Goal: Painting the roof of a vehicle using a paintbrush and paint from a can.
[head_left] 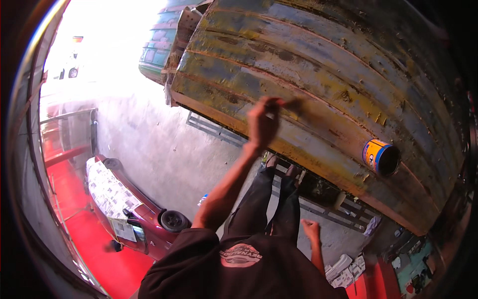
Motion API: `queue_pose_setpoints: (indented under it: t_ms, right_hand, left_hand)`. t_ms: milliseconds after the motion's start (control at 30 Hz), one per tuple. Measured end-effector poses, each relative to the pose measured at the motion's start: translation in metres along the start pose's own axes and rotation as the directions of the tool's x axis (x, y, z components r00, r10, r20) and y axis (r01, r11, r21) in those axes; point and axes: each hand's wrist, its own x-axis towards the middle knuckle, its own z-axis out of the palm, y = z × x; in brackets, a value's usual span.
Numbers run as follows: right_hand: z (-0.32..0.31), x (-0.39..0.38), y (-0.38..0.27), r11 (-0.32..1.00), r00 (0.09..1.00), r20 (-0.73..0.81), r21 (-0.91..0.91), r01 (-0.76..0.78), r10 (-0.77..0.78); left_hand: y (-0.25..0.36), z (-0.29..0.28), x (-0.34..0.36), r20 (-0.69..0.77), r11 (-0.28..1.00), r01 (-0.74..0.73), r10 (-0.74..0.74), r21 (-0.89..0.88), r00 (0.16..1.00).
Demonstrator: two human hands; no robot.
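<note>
My left hand is closed on a red-handled tool held over a large ridged panel, which is mottled yellow, grey and rust-brown; the tool's far end is smeared by motion. To the right, a cylindrical can with a blue, yellow and orange label and a dark inside rests on the panel. My right hand hangs low beside my dark trousers, fingers curled, with nothing visible in it.
A slatted metal frame lies below the panel's near edge. At lower left stands a maroon car partly covered in newspaper, beside red surfaces. A green-teal ribbed object is behind, near bright daylight. Grey concrete floor spreads below.
</note>
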Motion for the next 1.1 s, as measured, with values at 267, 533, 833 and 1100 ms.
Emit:
queue_pose_setpoints:
  t_ms: [267, 533, 833, 1100]
  right_hand:
    - [0.045, -0.01, 0.018, 0.99, 0.989, 0.13, 0.115, -0.084, 0.068]
    - [0.008, -0.03, -0.085, 0.971, 0.971, 0.17, -0.197, -0.133, 0.167]
    - [0.032, -0.03, -0.107, 0.912, 0.99, 0.002, -0.39, -0.127, 0.139]
    - [0.037, -0.031, -0.11, 0.901, 0.994, -0.044, -0.419, -0.112, 0.103]
  left_hand:
    - [-0.068, -0.065, 0.072, -0.048, 0.927, -0.038, 0.06, 0.374, 0.997]
    - [0.014, 0.026, -0.032, 0.32, 0.993, -0.07, 0.098, -0.1, 0.942]
    - [-0.084, -0.108, 0.036, -0.242, 0.934, 0.009, 0.083, 0.357, 0.967]
    - [-0.019, -0.001, -0.083, -0.024, 0.985, -0.127, 0.131, 0.113, 0.991]
